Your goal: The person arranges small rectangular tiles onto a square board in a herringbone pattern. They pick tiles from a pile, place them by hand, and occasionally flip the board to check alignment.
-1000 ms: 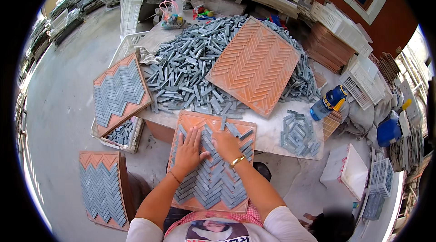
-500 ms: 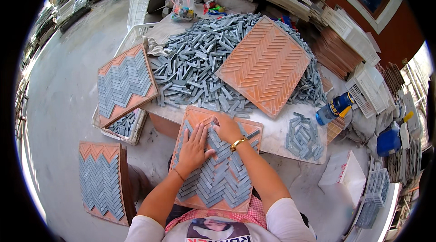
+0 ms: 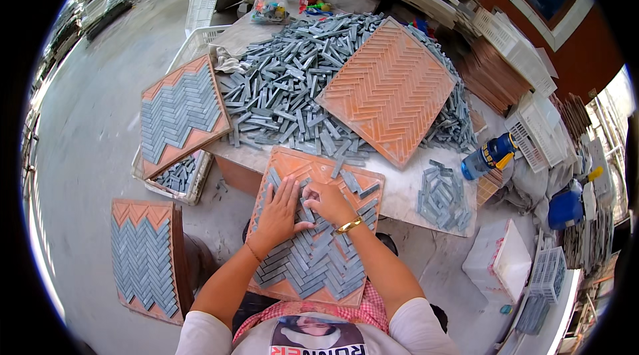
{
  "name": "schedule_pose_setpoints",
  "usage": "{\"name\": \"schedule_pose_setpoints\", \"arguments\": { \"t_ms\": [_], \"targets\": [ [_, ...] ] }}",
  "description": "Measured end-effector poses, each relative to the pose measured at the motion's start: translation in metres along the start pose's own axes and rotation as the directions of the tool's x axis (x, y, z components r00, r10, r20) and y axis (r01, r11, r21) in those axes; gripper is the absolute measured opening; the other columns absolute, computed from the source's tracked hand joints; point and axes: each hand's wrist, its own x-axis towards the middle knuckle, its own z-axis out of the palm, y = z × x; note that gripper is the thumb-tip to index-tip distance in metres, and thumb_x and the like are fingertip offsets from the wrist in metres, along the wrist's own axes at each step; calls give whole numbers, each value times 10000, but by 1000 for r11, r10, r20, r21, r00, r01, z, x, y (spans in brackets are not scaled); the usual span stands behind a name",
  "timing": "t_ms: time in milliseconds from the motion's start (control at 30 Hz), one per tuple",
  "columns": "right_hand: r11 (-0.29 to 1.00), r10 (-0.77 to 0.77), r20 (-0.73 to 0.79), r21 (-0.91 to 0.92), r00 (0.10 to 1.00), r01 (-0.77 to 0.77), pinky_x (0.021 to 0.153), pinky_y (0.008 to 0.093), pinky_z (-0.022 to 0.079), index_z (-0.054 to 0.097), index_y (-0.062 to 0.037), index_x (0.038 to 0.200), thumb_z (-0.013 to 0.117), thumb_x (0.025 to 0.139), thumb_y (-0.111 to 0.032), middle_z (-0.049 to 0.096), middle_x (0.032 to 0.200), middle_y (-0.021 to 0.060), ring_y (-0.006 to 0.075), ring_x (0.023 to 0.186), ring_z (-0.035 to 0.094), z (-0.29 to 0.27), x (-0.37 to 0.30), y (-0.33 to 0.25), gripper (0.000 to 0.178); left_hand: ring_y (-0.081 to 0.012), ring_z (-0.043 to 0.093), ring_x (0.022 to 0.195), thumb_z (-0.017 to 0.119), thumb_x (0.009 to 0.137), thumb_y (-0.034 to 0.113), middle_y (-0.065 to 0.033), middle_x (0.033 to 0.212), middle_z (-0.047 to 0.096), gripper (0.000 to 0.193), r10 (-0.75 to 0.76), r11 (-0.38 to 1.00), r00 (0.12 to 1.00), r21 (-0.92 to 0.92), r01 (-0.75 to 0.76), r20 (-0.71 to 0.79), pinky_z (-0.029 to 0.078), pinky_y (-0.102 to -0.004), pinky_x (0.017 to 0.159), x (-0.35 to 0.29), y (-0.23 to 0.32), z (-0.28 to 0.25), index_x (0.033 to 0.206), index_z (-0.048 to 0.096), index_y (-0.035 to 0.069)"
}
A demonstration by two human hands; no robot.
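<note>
An orange herringbone mould tray [image 3: 308,162] lies tilted before me, its lower part filled with grey stone strips [image 3: 326,265] and its upper part partly bare. My left hand [image 3: 279,212] rests flat on the strips at the left, fingers stretched and thumb out. Close beside it, my right hand [image 3: 329,202], with a gold bracelet at the wrist, pinches a small grey strip [image 3: 305,184] against the mould; the fingers partly hide it. Several loose strips [image 3: 351,180] lie across the tray's upper right.
A heap of grey strips [image 3: 286,82] covers the table, with a bare orange mould [image 3: 393,88] on it. Filled moulds [image 3: 183,112] stand left, another [image 3: 143,262] on a stack. At right are a blue bottle [image 3: 489,155], loose strips [image 3: 442,195] and a white box [image 3: 496,258].
My right hand has shifted slightly left and down, its fingers now drawn into a pinch. Loose strips now show on the tray's upper right. The whole view has shifted slightly.
</note>
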Motion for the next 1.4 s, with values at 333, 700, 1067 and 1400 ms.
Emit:
{"name": "schedule_pose_setpoints", "arguments": {
  "t_ms": [333, 700, 1067, 1400],
  "targets": [
    [998, 5, -402, 62, 915, 22, 593, 273, 477, 612, 9, 861, 646, 756, -76, 631, 743, 98, 174, 650, 611, -5, -34, 5, 140, -269, 206, 1350, 466, 768, 622, -145, 1447, 245, 885, -21, 1000, 999, 11, 20, 30, 109, -489, 1080, -2, 18, -6, 1371, 276, 4],
    [987, -110, -537, -161, 836, 27, 600, 301, 472, 600, 1, 875, 555, 822, -66, 626, 753, 120, 229, 648, 603, -58, -86, 20, 97, -263, 216, 1345, 464, 825, 526, -122, 1444, 264, 778, 60, 998, 996, 21, -61, 66, 111, -490, 1082, 17, 40, 9, 1383, 264, 22],
    [878, -377, -390, -441, 840, 188, 733, 349, 475, 609, -37, 919, 601, 752, -33, 621, 916, 91, 272, 865, 590, -2, -97, 8, 168, -279, 242, 1335, 495, 840, 436, -127, 1447, 258, 721, 66, 998, 993, -10, -66, 94, 131, -502, 1071, 9, 44, 8, 1388, 255, 33],
    [759, -421, -155, -600, 894, 253, 787, 348, 440, 573, -41, 878, 570, 747, -52, 548, 971, 73, 235, 930, 527, 20, -109, 12, 131, -252, 282, 1316, 490, 862, 361, -92, 1432, 300, 620, 106, 994, 987, -50, -101, 120, 182, -511, 1058, -11, 32, 4, 1373, 301, 66]
  ]
}}
